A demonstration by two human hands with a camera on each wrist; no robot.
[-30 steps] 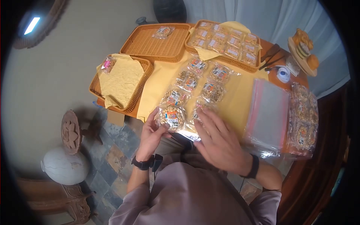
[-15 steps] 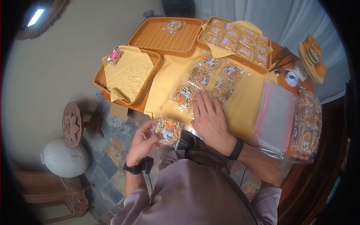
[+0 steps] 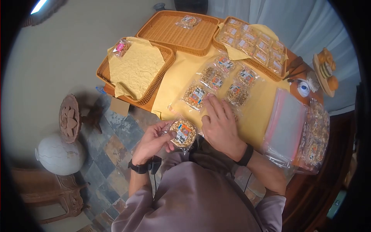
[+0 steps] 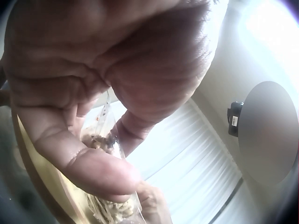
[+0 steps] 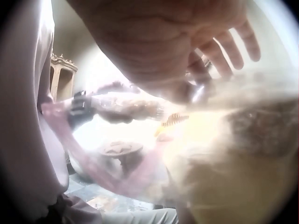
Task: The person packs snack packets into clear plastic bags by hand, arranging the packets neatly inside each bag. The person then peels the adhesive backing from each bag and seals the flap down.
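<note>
In my left hand (image 3: 151, 140) I grip a round nut brittle (image 3: 184, 133) in a clear wrapper with a printed label, just off the table's near edge. The left wrist view shows fingers bent about the wrapped brittle (image 4: 117, 210). My right hand (image 3: 222, 129) lies over the near packs on the yellow cloth (image 3: 253, 120), its fingers extended and partly covering one pack. Ahead of its fingertips are labelled packs in two rows, among them one pack (image 3: 194, 96) on the left and another pack (image 3: 237, 94) on the right. The right wrist view is washed out.
A paper-lined wicker tray (image 3: 146, 101) stands left, with one pink-labelled pack. Behind it a wicker tray (image 3: 166, 33) holds one pack; another tray (image 3: 266, 74) holds several. Plastic bags (image 3: 284, 120) and bagged brittle (image 3: 317, 135) lie right, near a tape roll (image 3: 303, 89).
My left hand has lifted the near-left brittle pack off the cloth and brought it over the table's near edge, then slightly right. My right hand has moved onto the near packs.
</note>
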